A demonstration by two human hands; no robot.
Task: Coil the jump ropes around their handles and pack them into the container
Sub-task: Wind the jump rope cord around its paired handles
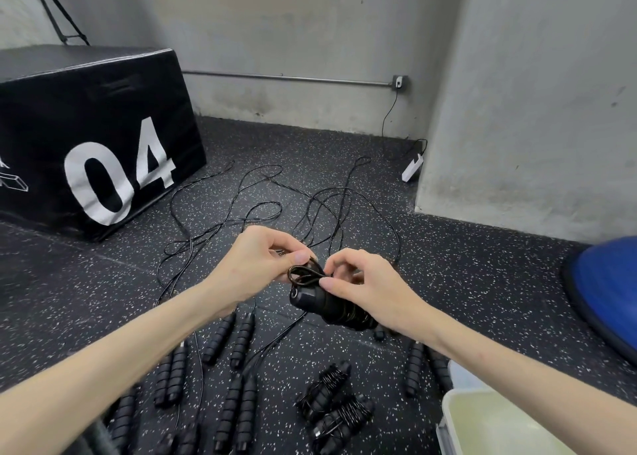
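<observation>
I hold a black jump rope bundle (327, 306) above the floor, its rope wound round the paired handles. My left hand (265, 265) pinches a small rope loop (305, 275) at the bundle's top end. My right hand (365, 285) grips the handles from the right, thumb and finger on the same loop. Two coiled bundles (332, 406) lie on the floor below. Several uncoiled handle pairs (229, 341) lie in rows, their ropes (262, 206) spread loosely toward the wall. A pale plastic container (482, 423) sits at the bottom right.
A black foam plyo box marked 04 (93, 137) stands at the left. A blue balance dome (606, 292) sits at the right edge. A grey pillar (527, 110) juts out at the right, with a white power strip (412, 168) beside it.
</observation>
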